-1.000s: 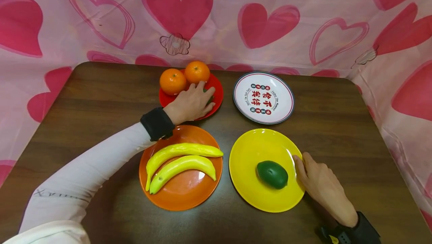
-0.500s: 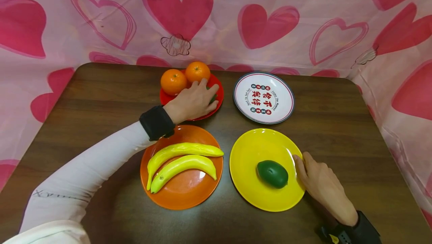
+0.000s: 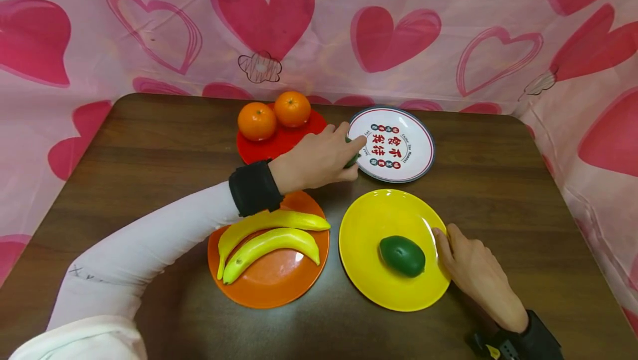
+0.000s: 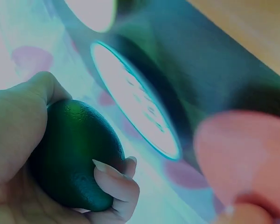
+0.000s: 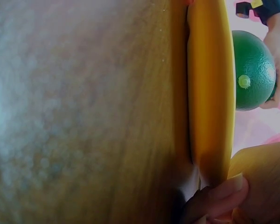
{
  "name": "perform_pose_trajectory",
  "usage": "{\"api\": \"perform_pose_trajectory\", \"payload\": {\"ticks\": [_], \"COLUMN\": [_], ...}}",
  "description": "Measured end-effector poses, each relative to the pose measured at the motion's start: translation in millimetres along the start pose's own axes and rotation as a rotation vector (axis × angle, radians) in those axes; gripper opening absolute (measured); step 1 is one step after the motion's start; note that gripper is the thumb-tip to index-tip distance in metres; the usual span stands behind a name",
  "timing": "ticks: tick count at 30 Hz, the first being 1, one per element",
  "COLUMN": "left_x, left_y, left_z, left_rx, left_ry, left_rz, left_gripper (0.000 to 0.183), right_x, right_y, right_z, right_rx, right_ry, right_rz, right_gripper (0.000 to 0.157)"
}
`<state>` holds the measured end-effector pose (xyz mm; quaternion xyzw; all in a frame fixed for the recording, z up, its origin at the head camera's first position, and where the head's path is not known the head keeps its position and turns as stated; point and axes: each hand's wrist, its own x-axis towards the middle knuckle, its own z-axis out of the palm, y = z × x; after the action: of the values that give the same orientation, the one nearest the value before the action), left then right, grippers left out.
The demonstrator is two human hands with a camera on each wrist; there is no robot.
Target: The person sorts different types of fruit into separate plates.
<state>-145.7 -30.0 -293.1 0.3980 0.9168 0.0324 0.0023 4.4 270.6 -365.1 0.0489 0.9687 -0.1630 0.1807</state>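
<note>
My left hand (image 3: 316,159) grips a green lime (image 4: 77,154) between the red plate (image 3: 256,152) and the white printed plate (image 3: 413,147), over the white plate's left rim. In the left wrist view, thumb and fingers wrap round the fruit; in the head view the hand covers most of it. My right hand (image 3: 476,274) pinches the right rim of the yellow plate (image 3: 371,219), thumb on top and a finger beneath in the right wrist view. On that plate lies a second lime (image 3: 402,256).
Two oranges (image 3: 256,121) sit on the red plate at the back. In front of it, an orange plate (image 3: 269,293) bears two bananas (image 3: 274,243), partly under the left forearm. A heart-patterned cloth (image 3: 329,27) hangs behind the brown table (image 3: 164,122).
My left hand has moved right from the red plate, carrying the lime to the white plate's edge. The oranges stay on the red plate. My right hand keeps its place on the yellow plate.
</note>
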Motion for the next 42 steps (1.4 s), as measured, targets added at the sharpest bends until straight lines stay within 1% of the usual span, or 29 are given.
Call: {"api": "perform_pose_trajectory", "payload": {"ticks": [6,11,15,19,24,28,31,36,38,42], "left_x": [6.6,14.2,18.2,20.3,22.5,25.1,28.3,33.8,35.6,38.7], "left_y": [34.1,61.0,78.4,91.4,100.5,103.3,103.5,101.6,100.8,100.4], "left_z": [-0.6,1.1,9.1,18.8,28.3,33.2,35.5,37.8,39.2,42.2], "left_rx": [0.019,-0.014,-0.034,-0.039,-0.056,-0.081,-0.116,-0.172,-0.183,-0.19], "left_ry": [-0.019,-0.052,-0.07,-0.112,-0.168,-0.211,-0.244,-0.318,-0.343,-0.373], "left_rz": [0.119,0.214,0.295,0.336,0.354,0.344,0.332,0.313,0.307,0.297], "left_gripper": [0.05,0.044,0.039,0.043,0.046,0.048,0.049,0.055,0.058,0.061], "right_x": [0,0,-2,-2,-2,-2,-2,-2,-2,-2], "right_y": [0,1,1,0,0,-1,-2,-2,-1,-1], "right_z": [-0.7,-0.5,0.3,0.7,0.1,-0.3,-0.1,-0.6,-1.1,-1.8], "right_rx": [-0.001,0.011,0.017,0.017,0.008,0.001,-0.003,0.0,0.0,-0.001], "right_ry": [-0.016,-0.011,0.01,0.022,0.014,0.015,0.022,0.014,0.006,0.002], "right_rz": [0.011,0.002,-0.013,-0.024,-0.015,-0.016,-0.019,-0.021,-0.019,-0.012], "right_gripper": [0.067,0.066,0.064,0.063,0.064,0.063,0.062,0.064,0.064,0.064]}}
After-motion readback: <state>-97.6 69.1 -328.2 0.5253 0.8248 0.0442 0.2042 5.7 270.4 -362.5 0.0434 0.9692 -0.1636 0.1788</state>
